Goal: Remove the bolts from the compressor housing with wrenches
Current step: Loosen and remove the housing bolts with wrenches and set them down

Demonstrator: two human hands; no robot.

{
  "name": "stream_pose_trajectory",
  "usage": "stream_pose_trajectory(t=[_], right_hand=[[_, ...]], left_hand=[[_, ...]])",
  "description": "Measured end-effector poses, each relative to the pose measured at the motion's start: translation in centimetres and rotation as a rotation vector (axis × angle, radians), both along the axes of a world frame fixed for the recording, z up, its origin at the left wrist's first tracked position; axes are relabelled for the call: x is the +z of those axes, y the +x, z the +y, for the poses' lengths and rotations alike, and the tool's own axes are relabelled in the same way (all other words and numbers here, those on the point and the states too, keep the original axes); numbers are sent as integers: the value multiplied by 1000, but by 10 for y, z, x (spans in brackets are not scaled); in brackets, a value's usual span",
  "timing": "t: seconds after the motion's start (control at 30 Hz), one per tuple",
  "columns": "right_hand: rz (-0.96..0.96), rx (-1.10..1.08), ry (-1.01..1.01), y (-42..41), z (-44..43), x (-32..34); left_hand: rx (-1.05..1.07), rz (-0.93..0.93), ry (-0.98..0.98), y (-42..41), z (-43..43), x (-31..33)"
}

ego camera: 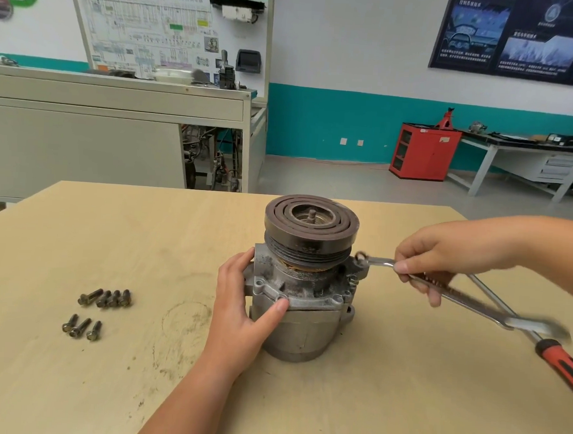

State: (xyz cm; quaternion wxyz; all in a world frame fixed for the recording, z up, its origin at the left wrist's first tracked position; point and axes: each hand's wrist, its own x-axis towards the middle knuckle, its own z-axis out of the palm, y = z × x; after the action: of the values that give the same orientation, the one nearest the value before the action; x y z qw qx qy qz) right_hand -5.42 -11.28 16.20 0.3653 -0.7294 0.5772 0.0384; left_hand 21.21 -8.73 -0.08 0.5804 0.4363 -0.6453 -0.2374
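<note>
The compressor housing [301, 305] stood mid-table [100, 390]. The left hand [242, 308] gripped its nine o'clock side. The right hand [443, 260] pinched a wrench [468, 296] reaching its three o'clock edge. Loose bolts [105, 298] lay farther toward nine o'clock.

Your housing [301, 305] is cast grey metal, matt, rough and grimy. Its pulley [311, 223] is dark, dull metal with worn grooves. Your wrench [468, 296] is bright polished steel and glossy. The bolts [105, 298] are dark, tarnished metal. The table [109, 233] has a pale wood-grain top, smooth, matt and smudged. The screwdriver handle [561, 363] is red and black plastic with a slight sheen.
</note>
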Motion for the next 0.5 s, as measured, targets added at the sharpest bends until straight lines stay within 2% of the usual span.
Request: stream_pose_trajectory(t=[0.13,0.27,0.4,0.5], right_hand=[[-270,-159,129,12,25,-19],[-355,-180,206,26,37,-27],[-297,-156,220,31,34,-23],[-69,-30,219,28,21,-6]], left_hand=[[1,-1,0,0,0,0],[-2,-2,3,0,1,1],[-3,-3,-3,0,0,1],[-1,-4,-2,0,0,0]])
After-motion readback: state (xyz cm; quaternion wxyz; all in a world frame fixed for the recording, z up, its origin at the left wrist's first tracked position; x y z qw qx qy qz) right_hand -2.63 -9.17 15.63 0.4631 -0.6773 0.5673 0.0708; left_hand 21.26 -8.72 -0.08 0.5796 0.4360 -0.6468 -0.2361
